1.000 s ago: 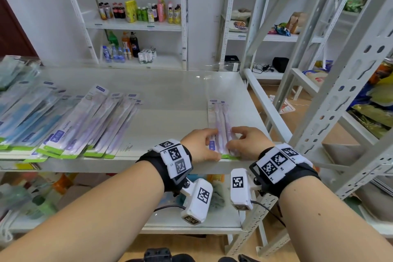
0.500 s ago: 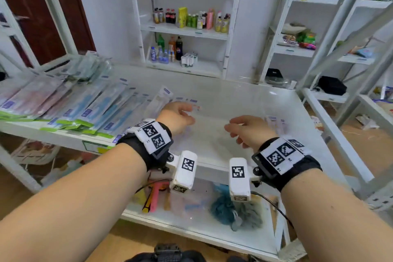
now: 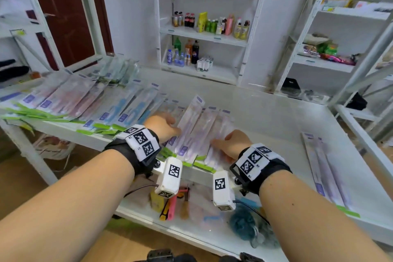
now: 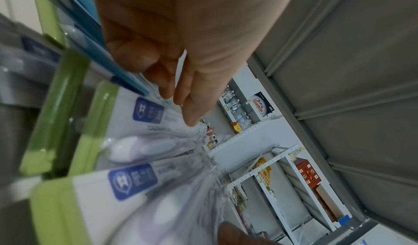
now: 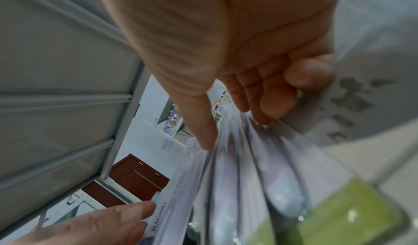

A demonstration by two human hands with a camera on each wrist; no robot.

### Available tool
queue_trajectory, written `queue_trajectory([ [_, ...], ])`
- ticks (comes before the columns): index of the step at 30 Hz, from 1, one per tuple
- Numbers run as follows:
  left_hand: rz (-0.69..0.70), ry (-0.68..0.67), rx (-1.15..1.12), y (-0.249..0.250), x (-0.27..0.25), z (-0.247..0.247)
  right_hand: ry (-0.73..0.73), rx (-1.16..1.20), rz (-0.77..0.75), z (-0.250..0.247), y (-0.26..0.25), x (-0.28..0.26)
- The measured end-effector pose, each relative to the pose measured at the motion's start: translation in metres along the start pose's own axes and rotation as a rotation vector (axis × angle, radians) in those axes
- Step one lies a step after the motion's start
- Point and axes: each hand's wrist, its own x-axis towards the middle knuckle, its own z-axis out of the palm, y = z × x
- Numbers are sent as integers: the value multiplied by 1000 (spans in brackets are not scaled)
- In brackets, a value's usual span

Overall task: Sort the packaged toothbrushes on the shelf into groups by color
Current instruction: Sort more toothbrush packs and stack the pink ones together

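1. A fan of purple toothbrush packs (image 3: 197, 132) lies at the front edge of the white shelf (image 3: 265, 117), in the centre of the head view, green card ends toward the viewer.
2. The left hand (image 3: 162, 124) rests on the fan's left side, fingers fairly straight, grip wide and holding nothing.
3. The right hand (image 3: 230, 144) lies on the fan's right side; fingertips (image 5: 264, 118) press the plastic, thumb beneath an edge, apparently pinching a pack.
4. Blue packs (image 3: 127, 108) and pink packs (image 3: 70, 98) spread toward the frame's left.
5. Two more purple packs (image 3: 325, 168) lie well apart at lower right.
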Motion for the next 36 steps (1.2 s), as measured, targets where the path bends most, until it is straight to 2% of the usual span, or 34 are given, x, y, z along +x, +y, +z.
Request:
queue_trajectory([
  [4,48,-80,97,5,1,-1,6,-22,34,3,-4,4],
  [8,28,-125,127,9,2,-1,10,-4,34,3,-3,6],
  [18,-3,-157,155,9,4,0,18,48,82,4,-10,7],
  [28,-45,-6,-20,15,5,-5,107,119,34,-18,-3,0],
  [33,52,107,-196,35,5,1,242,237,12,-44,15,-5],
  [36,118,95,-236,57,3,17,331,305,66,-65,34,-13],
])
